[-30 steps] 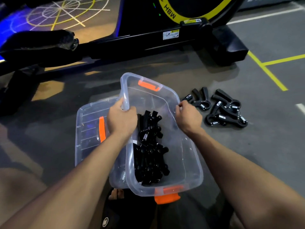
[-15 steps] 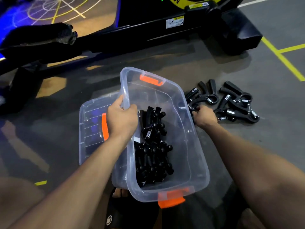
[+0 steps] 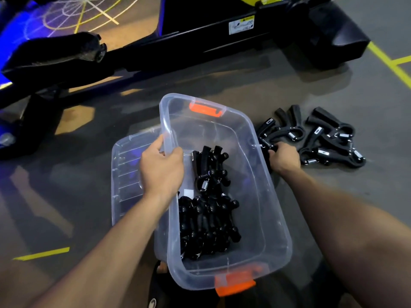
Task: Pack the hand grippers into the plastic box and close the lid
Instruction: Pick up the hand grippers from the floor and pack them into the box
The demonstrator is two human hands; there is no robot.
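While the left hand [image 3: 161,168] gripped the box [image 3: 262,218] rim, the right hand [image 3: 284,155] closed on a floor gripper [image 3: 265,144] (packing half done, apparently), needing lifting in next.

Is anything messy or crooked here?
Yes. The plastic box sits tilted, its rim lifted by the left hand. Several hand grippers lie in a loose heap on the floor beside it, where the right hand grips one.

Box [image 3: 262,196] sits betw. both hands; lid [image 3: 126,174] under/left of left hand [image 3: 161,172]. Packed grippers [image 3: 209,210] in box, right of it. Loose grippers [image 3: 322,138] just beyond right hand [image 3: 284,157].
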